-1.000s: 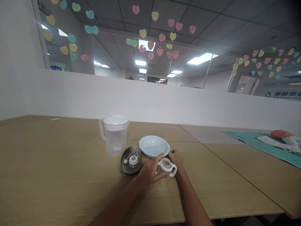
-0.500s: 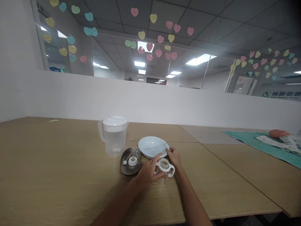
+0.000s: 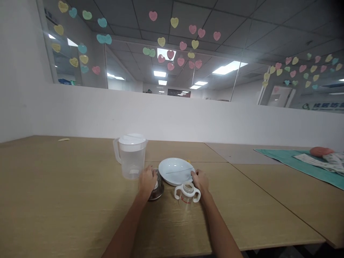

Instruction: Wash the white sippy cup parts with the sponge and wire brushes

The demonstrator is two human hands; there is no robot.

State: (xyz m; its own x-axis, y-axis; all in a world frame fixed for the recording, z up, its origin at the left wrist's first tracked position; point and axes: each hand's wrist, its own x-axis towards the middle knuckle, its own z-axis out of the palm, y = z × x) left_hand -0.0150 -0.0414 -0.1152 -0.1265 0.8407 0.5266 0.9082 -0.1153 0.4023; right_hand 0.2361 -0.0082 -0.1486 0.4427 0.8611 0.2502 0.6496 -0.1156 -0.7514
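My left hand [image 3: 147, 182] is over the dark grey tray [image 3: 158, 195], its fingers curled in among the bottle parts. What those fingers hold is hidden; a bit of a white ring [image 3: 156, 185] shows beside the thumb. At the right rim of the pale blue bowl [image 3: 174, 181], my right hand [image 3: 200, 180] is closed in a pinch on a thin rod [image 3: 178, 171] that slants across the bowl. A clear baby bottle [image 3: 185, 199] with a white two-handled collar and red lettering stands upright and open in front of the bowl, untouched by the left hand.
A lidded clear pitcher [image 3: 133, 159] of liquid stands behind the tray. Something small and yellow [image 3: 188, 161] peeks from behind the bowl. At the far right lies a green cloth [image 3: 285, 157] with a patterned fabric and a reddish object [image 3: 321, 151]. A white wall [image 3: 172, 116] bounds the table.
My left hand has let go of the bottle and moved left to the tray, covering its left part. The bottle now stands free. My right hand stays by the bowl's rim.
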